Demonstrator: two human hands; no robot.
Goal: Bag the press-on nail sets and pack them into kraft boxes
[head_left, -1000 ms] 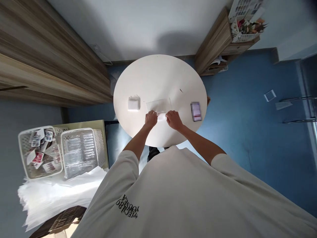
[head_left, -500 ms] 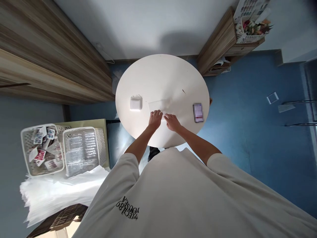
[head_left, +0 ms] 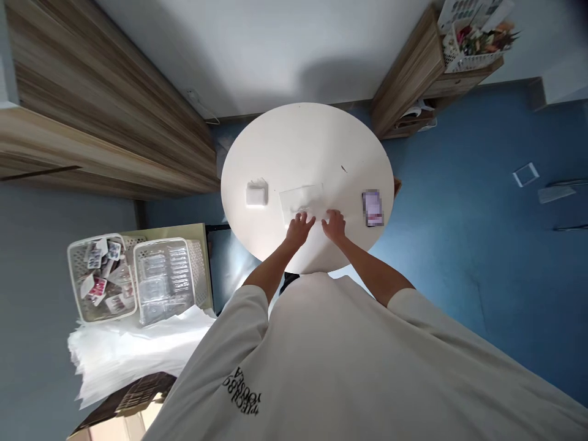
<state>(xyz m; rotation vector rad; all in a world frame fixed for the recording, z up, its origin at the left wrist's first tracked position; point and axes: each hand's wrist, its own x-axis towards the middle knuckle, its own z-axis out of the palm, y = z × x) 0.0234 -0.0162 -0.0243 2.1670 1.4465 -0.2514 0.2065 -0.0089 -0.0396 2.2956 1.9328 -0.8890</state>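
Note:
A thin white, paper-like sheet [head_left: 294, 199] lies on the round white table [head_left: 303, 135], partly in shadow. My left hand [head_left: 300, 229] rests at the near edge of the sheet, its thumb held away from the fingers. Just beyond the sheet's near right corner is my right hand [head_left: 335, 226], fingers apart and pointing down to the tabletop. Both hands look open, and nothing shows in either. Left of the sheet sits a small stack of white pads [head_left: 256, 195].
A phone [head_left: 372, 208] lies near the table's right edge, and a small dark sliver [head_left: 343, 168] farther back. Baskets of packets [head_left: 73, 288] and clear plastic boxes [head_left: 138, 269] stand to the left. A wooden cabinet [head_left: 408, 73] is behind right.
My hands have moved apart and slightly back toward me, uncovering more of the sheet. The whole view has shifted a little.

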